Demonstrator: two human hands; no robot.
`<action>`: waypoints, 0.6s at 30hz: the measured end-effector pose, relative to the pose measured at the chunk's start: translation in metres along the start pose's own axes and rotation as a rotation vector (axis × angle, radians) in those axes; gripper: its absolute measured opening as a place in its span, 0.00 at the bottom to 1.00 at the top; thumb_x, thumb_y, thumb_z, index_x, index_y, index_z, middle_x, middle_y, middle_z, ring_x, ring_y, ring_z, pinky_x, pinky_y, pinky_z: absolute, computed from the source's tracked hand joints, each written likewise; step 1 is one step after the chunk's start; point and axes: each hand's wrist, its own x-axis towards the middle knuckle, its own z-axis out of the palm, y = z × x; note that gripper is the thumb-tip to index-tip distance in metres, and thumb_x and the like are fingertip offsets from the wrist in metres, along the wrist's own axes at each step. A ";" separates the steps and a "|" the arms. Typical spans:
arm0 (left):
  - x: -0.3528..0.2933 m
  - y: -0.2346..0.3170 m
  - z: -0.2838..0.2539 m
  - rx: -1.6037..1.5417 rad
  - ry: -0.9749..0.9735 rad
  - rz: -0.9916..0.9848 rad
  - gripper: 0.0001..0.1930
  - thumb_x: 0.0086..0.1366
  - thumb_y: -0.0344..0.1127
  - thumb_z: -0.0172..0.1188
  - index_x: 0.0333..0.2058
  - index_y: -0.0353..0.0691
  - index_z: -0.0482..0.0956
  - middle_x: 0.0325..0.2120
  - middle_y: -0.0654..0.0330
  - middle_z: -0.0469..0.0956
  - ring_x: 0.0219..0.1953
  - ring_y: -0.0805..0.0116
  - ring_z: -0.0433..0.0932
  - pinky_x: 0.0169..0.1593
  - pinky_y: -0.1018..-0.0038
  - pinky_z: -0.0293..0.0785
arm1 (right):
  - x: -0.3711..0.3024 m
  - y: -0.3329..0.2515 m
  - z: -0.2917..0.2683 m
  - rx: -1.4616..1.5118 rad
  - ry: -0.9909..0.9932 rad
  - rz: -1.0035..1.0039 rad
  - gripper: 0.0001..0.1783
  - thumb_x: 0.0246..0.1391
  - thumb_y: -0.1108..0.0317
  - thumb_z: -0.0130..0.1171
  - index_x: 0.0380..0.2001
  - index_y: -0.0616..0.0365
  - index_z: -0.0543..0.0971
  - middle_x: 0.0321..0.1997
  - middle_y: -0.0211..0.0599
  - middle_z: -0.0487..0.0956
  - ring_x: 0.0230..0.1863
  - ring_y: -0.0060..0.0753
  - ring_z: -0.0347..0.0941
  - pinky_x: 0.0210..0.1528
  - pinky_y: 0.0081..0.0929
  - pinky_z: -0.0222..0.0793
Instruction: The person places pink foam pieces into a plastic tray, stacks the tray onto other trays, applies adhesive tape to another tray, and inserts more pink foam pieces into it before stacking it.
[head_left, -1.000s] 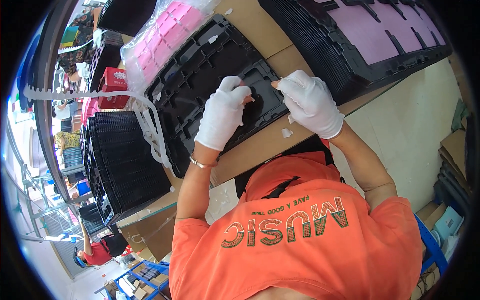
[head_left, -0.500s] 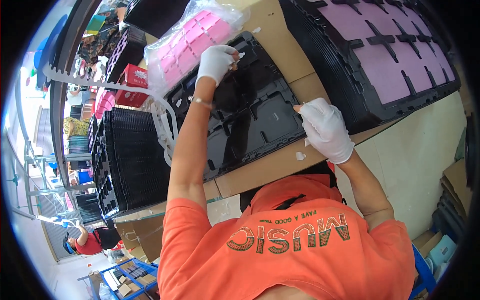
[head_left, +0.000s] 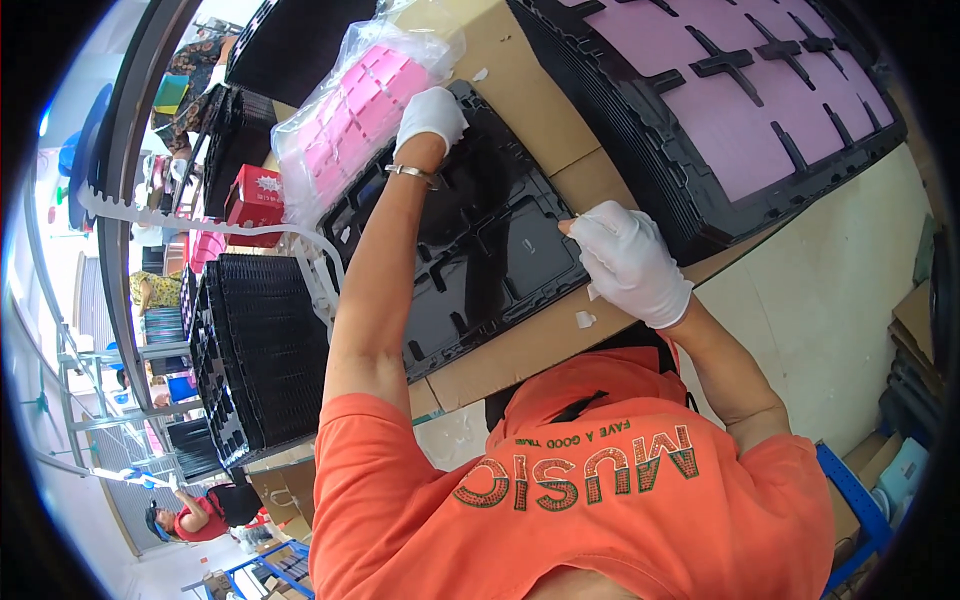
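A black moulded plastic tray (head_left: 490, 260) with raised ribs and shallow recesses lies in front of me on cardboard. Above its far side, my left hand (head_left: 432, 115) in a white glove is curled, knuckles up; its fingertips and anything in them are hidden. At the tray's right edge my right hand (head_left: 632, 262), also gloved in white, is closed in a pinch. A bare fingertip shows there, but what it pinches is too small to make out. A small white scrap (head_left: 528, 245) lies in one tray recess. Another white scrap (head_left: 585, 320) rests on the cardboard (head_left: 480, 365) near me.
Right of the tray rises a tall stack of black trays (head_left: 660, 150) topped with a pink sheet. Pink pieces in a clear bag (head_left: 360, 110) lie beyond the tray. More stacked black trays (head_left: 270, 350) and a red box (head_left: 255, 205) stand left. A person in red (head_left: 205, 515) is farther off.
The view has shifted slightly. My left hand has turned so its fingers, earlier visible at a white scrap, are now hidden. My right hand stays pinched near the tray's right edge.
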 end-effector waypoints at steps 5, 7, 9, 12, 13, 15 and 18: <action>0.009 -0.021 0.021 0.106 0.026 0.172 0.10 0.49 0.39 0.61 0.25 0.40 0.85 0.32 0.46 0.81 0.37 0.49 0.81 0.41 0.61 0.78 | -0.001 -0.001 -0.003 -0.013 0.013 0.010 0.17 0.41 0.81 0.54 0.38 0.61 0.79 0.32 0.40 0.73 0.25 0.42 0.73 0.28 0.37 0.69; 0.014 -0.034 0.037 0.012 0.047 0.170 0.09 0.49 0.38 0.61 0.24 0.40 0.85 0.30 0.46 0.81 0.35 0.50 0.81 0.39 0.61 0.77 | 0.000 0.000 -0.005 -0.037 0.010 0.006 0.17 0.41 0.81 0.54 0.38 0.61 0.79 0.31 0.40 0.73 0.26 0.42 0.73 0.28 0.37 0.69; 0.017 -0.055 0.057 -0.085 0.071 0.167 0.07 0.48 0.37 0.62 0.23 0.40 0.84 0.28 0.47 0.81 0.33 0.50 0.81 0.37 0.61 0.77 | 0.000 0.003 -0.006 -0.063 0.006 0.000 0.17 0.41 0.81 0.54 0.38 0.61 0.78 0.31 0.40 0.73 0.26 0.43 0.73 0.29 0.37 0.69; 0.002 -0.095 0.069 -0.415 0.250 0.249 0.05 0.51 0.33 0.61 0.18 0.42 0.80 0.19 0.53 0.78 0.23 0.56 0.79 0.28 0.64 0.74 | 0.006 0.003 -0.002 -0.053 -0.016 -0.017 0.14 0.44 0.79 0.57 0.38 0.60 0.78 0.32 0.39 0.72 0.26 0.44 0.73 0.30 0.39 0.69; -0.017 -0.091 0.054 -0.952 0.129 -0.068 0.06 0.53 0.32 0.60 0.18 0.44 0.78 0.17 0.58 0.75 0.21 0.62 0.75 0.27 0.68 0.72 | 0.007 0.001 -0.003 -0.038 -0.022 0.009 0.14 0.44 0.78 0.57 0.38 0.60 0.78 0.32 0.40 0.73 0.27 0.45 0.73 0.31 0.39 0.69; -0.055 -0.179 0.074 -1.613 0.034 -0.291 0.10 0.58 0.33 0.58 0.18 0.47 0.74 0.16 0.70 0.68 0.19 0.76 0.67 0.27 0.77 0.68 | 0.018 -0.017 0.008 -0.012 -0.037 -0.051 0.14 0.44 0.78 0.57 0.38 0.61 0.78 0.33 0.43 0.73 0.30 0.46 0.73 0.32 0.40 0.69; -0.147 -0.128 -0.003 -1.574 0.310 -0.169 0.13 0.62 0.39 0.61 0.37 0.34 0.81 0.24 0.66 0.76 0.25 0.76 0.72 0.30 0.77 0.68 | 0.000 -0.016 0.000 -0.029 -0.070 0.138 0.15 0.45 0.81 0.54 0.40 0.63 0.78 0.33 0.47 0.72 0.35 0.50 0.72 0.36 0.41 0.68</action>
